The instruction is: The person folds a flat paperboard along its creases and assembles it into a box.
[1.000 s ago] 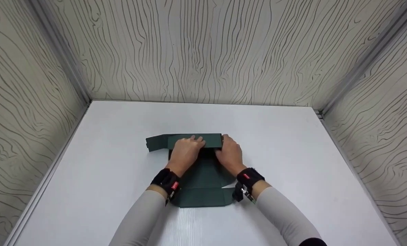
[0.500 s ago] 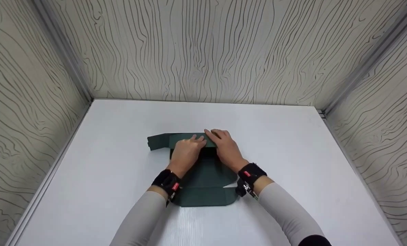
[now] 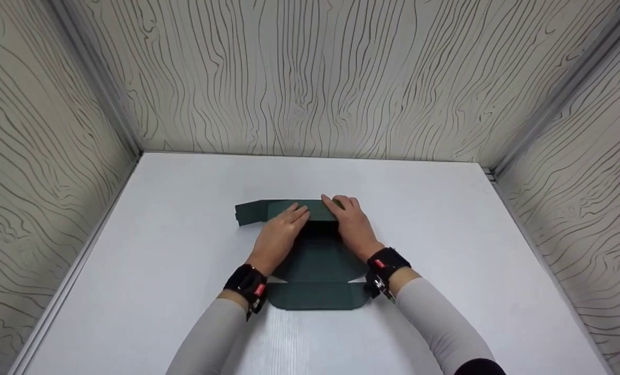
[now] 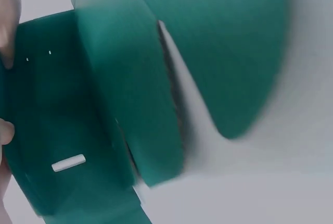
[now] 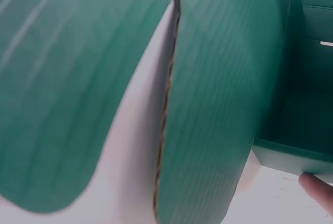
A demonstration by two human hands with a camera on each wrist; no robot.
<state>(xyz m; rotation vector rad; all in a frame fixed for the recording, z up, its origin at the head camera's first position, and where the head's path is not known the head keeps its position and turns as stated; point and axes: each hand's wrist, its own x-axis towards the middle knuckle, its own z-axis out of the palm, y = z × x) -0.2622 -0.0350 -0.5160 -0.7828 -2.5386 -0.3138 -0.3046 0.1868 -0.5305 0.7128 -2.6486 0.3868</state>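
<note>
A dark green cardboard box [image 3: 317,255], partly folded, lies at the middle of the white table, its lid panel flat toward the person. My left hand [image 3: 277,237] holds the raised top panel [image 3: 317,211] near its middle, fingertips on its surface and thumb hidden in the head view. At the panel's right end, my right hand [image 3: 355,226] grips the corner, with the index finger laid along the panel. In the right wrist view a fingertip [image 5: 316,190] touches the outside of a box wall. The left wrist view shows a slot [image 4: 68,162] in the dark inside.
A loose side flap [image 3: 251,212] sticks out left of the box. Toward the person lies the front flap [image 3: 317,296] with rounded corners. The white table [image 3: 434,224] extends around the box, up to wood-grain patterned walls [image 3: 299,78].
The box has shifted slightly right and away. My right hand has moved from the panel's right end onto its top, index finger extended. My left fingers have straightened somewhat on the panel.
</note>
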